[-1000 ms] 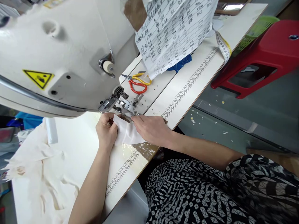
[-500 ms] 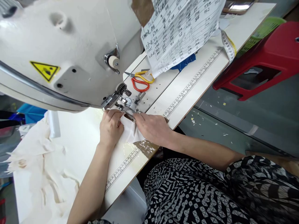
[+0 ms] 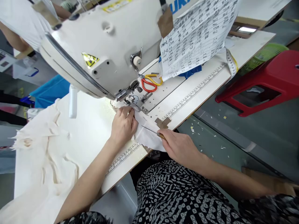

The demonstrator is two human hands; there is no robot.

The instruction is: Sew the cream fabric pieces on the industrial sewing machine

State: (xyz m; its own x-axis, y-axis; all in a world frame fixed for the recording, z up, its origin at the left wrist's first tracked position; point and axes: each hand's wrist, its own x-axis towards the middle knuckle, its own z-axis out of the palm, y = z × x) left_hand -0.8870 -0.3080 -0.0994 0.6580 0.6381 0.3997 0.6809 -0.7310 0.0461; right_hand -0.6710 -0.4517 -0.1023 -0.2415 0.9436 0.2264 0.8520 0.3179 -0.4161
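My left hand (image 3: 124, 124) is closed on the edge of a white piece of cloth (image 3: 150, 141), right beside the presser foot (image 3: 138, 107) of the sewing machine (image 3: 116, 46). An awl (image 3: 161, 135) with a brownish handle and a thin dark shaft is gripped in my right hand (image 3: 181, 147). Its shaft lies over the cloth and points toward the left hand and the presser foot. The part of the cloth under my left fingers is hidden.
Scissors (image 3: 151, 83) with red and yellow handles lie behind the needle area. A handwritten sheet (image 3: 196, 40) hangs from the machine. Cream fabric (image 3: 46, 155) spreads over the table's left. A red stool (image 3: 263, 87) stands at the right. A person (image 3: 30, 21) is at upper left.
My right hand has drawn back from the presser foot toward the table's front edge, and the awl now shows. My left hand stays near the foot. The whole view has shifted.
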